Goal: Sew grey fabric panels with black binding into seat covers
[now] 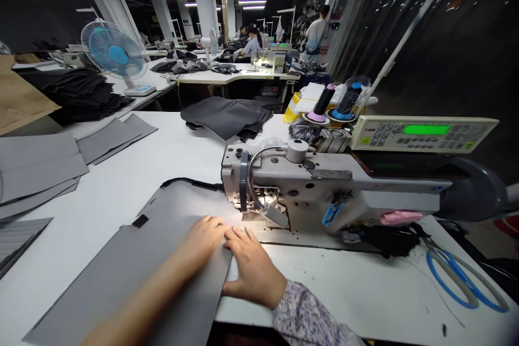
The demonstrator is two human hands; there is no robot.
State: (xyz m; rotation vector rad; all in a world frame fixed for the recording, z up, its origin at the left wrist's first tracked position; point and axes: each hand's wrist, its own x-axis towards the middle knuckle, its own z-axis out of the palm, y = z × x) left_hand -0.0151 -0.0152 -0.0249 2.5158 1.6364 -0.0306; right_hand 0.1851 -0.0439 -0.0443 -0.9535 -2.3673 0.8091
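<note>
A large grey fabric panel (170,238) lies across the table, its dark-bound far edge running up to the head of the sewing machine (292,184). My left hand (205,240) rests flat on the panel just in front of the lit needle area, holding nothing. Close beside it, my right hand (255,270) is spread, its fingertips on the panel's right edge and its thumb at that edge nearer to me. A small black tab (140,221) shows on the panel's left side. Where the cloth meets the needle is partly hidden by the machine head.
Blue-handled scissors (462,275) lie at the right. Thread cones (322,105) and a control panel (425,134) stand behind the machine. Grey pieces (36,165) are stacked left, dark pieces (223,116) behind. A fan (115,54) and other people (253,43) are farther back.
</note>
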